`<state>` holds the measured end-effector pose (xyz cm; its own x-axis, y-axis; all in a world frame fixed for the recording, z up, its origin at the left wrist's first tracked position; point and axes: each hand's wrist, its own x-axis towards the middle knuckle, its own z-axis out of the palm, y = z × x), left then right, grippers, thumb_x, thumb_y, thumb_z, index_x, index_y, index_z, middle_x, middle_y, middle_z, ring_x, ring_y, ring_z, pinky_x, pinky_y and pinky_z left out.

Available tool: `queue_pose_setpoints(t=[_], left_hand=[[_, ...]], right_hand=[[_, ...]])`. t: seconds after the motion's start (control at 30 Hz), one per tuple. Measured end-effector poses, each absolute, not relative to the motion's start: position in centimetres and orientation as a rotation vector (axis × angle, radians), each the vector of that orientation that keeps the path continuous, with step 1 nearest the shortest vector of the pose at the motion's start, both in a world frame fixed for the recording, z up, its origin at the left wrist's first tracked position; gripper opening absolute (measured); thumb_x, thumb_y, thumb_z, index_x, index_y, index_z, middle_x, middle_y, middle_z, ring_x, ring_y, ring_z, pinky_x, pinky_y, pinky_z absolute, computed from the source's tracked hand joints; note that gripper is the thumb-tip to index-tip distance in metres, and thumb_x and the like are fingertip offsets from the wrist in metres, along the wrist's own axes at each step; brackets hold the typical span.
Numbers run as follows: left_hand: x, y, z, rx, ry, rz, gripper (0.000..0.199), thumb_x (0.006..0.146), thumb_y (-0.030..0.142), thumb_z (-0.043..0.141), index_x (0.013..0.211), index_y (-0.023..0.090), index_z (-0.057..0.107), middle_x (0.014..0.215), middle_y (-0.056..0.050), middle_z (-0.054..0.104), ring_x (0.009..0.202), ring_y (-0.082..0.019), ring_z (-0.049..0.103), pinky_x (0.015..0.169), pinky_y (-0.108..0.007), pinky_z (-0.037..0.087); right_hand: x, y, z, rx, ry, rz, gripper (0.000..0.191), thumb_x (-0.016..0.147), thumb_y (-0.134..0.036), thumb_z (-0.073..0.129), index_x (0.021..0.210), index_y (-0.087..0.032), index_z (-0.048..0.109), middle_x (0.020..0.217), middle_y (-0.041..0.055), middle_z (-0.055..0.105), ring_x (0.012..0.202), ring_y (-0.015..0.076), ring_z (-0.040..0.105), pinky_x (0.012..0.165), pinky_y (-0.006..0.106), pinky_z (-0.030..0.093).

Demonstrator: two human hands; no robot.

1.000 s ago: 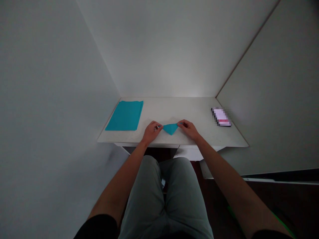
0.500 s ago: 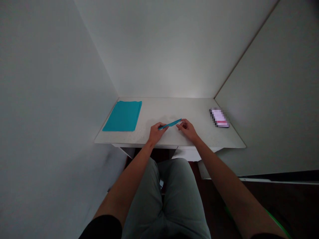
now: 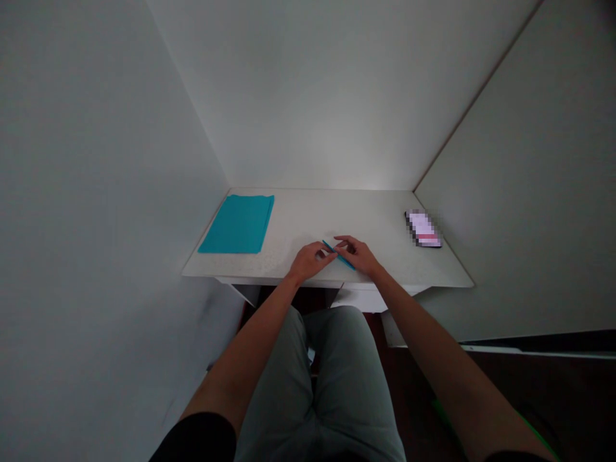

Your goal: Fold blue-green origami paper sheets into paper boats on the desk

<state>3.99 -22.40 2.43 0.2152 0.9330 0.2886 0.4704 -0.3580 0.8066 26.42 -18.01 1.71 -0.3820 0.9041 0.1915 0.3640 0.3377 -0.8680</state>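
Two bare hands work near the front edge of a white table [image 3: 308, 215], with a narrow folded teal strip [image 3: 339, 255] between them, running diagonally from upper left to lower right just below the middle of the frame. The left hand [image 3: 312, 262] lies at the strip's upper-left end, its fingers [image 3: 328, 255] reaching across and touching the strip. The right hand [image 3: 359, 255] is beside the strip's lower-right end, its fingers [image 3: 344, 242] curving over the strip from above. Both hands look loosely curled, not clenched, though it cannot be told whether either one truly pinches the strip. Well apart from them, toward the upper left of the tabletop, lies a flat teal sheet [image 3: 238, 224]. At the table's right side, close to the pale wall [image 3: 505, 192], lies a phone [image 3: 422, 228], its screen pixelated. Grey trousers [image 3: 317, 378] fill the lower middle of the frame, below the table.
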Motion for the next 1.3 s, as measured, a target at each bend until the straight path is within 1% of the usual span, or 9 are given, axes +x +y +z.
queue_pose_setpoints(t=[0.17, 0.33, 0.47, 0.73, 0.9, 1.0, 1.13, 1.23, 1.3], left_hand=[[4.0, -22.6, 2.7, 1.864, 1.338, 1.01, 0.028, 0.09, 0.048, 0.082, 0.097, 0.022, 0.076, 0.094, -0.005, 0.08, 0.081, -0.02, 0.074, 0.081, -0.034, 0.059], [3.9, -22.6, 2.5, 1.825, 1.297, 1.026, 0.04, 0.089, 0.05, 0.084, 0.115, 0.022, 0.069, 0.105, -0.005, 0.082, 0.084, -0.019, 0.076, 0.081, -0.034, 0.059], [3.8, -22.6, 2.7, 1.859, 1.274, 1.011, 0.036, 0.09, 0.048, 0.082, 0.111, 0.022, 0.069, 0.103, -0.005, 0.082, 0.084, -0.019, 0.075, 0.082, -0.034, 0.059], [3.8, -22.4, 2.3, 1.873, 1.261, 1.015, 0.039, 0.09, 0.043, 0.081, 0.121, 0.022, 0.07, 0.103, -0.003, 0.079, 0.081, -0.017, 0.072, 0.08, -0.032, 0.058], [3.6, -21.9, 1.4, 1.881, 1.272, 1.114, 0.038, 0.089, 0.029, 0.077, 0.126, 0.02, 0.071, 0.116, -0.006, 0.07, 0.079, -0.013, 0.067, 0.082, -0.031, 0.059], [3.5, -21.6, 1.3, 1.868, 1.294, 1.115, 0.037, 0.089, 0.021, 0.071, 0.125, 0.019, 0.073, 0.114, -0.006, 0.066, 0.084, -0.014, 0.067, 0.083, -0.031, 0.059], [3.6, -21.5, 1.5, 1.831, 1.289, 1.117, 0.04, 0.091, 0.016, 0.066, 0.129, 0.019, 0.074, 0.113, -0.007, 0.064, 0.089, -0.016, 0.068, 0.082, -0.03, 0.06], [3.5, -21.5, 1.6, 1.8, 1.263, 1.183, 0.042, 0.09, 0.01, 0.063, 0.129, 0.02, 0.076, 0.117, -0.008, 0.064, 0.09, -0.015, 0.068, 0.082, -0.029, 0.061], [3.4, -21.4, 1.5, 1.779, 1.265, 1.263, 0.04, 0.09, 0.007, 0.063, 0.124, 0.02, 0.077, 0.119, -0.008, 0.064, 0.093, -0.014, 0.068, 0.083, -0.028, 0.062]], right_hand=[[26.5, -18.2, 2.1, -1.125, -1.944, 0.986, 0.05, 0.091, -0.058, 0.072, 0.128, -0.025, 0.078, 0.102, 0.0072, 0.081, 0.065, 0.0157, 0.059, 0.065, 0.032, 0.05], [26.5, -18.4, 2.1, -1.111, -1.959, 1.011, 0.048, 0.092, -0.057, 0.071, 0.127, -0.026, 0.079, 0.098, 0.0054, 0.081, 0.068, 0.0174, 0.063, 0.067, 0.032, 0.051], [26.4, -18.5, 2.2, -1.09, -1.954, 1.041, 0.048, 0.092, -0.057, 0.071, 0.128, -0.026, 0.079, 0.095, 0.0044, 0.081, 0.07, 0.0175, 0.065, 0.069, 0.032, 0.051], [26.4, -18.7, 2.6, -1.098, -1.949, 1.041, 0.049, 0.091, -0.058, 0.073, 0.127, -0.025, 0.079, 0.092, 0.0044, 0.081, 0.072, 0.0195, 0.067, 0.071, 0.034, 0.051], [26.4, -18.6, 2.7, -1.119, -1.943, 1.03, 0.046, 0.094, -0.056, 0.068, 0.126, -0.025, 0.079, 0.089, 0.0038, 0.08, 0.071, 0.0195, 0.066, 0.071, 0.034, 0.052], [26.5, -18.4, 2.4, -1.103, -1.941, 1.013, 0.043, 0.091, -0.048, 0.068, 0.126, -0.025, 0.078, 0.087, 0.0029, 0.079, 0.07, 0.019, 0.065, 0.07, 0.034, 0.051], [26.5, -18.2, 2.0, -1.097, -1.914, 1.007, 0.045, 0.087, -0.041, 0.067, 0.127, -0.024, 0.077, 0.082, 0.0013, 0.075, 0.067, 0.0179, 0.061, 0.068, 0.033, 0.049], [26.4, -18.2, 1.8, -1.111, -1.842, 1.025, 0.043, 0.089, -0.041, 0.064, 0.127, -0.023, 0.076, 0.076, -0.0001, 0.07, 0.065, 0.0175, 0.058, 0.066, 0.032, 0.048], [26.4, -18.1, 1.7, -1.108, -1.793, 1.018, 0.039, 0.091, -0.044, 0.063, 0.121, -0.024, 0.077, 0.077, 0.0008, 0.07, 0.067, 0.0182, 0.059, 0.065, 0.032, 0.048]])
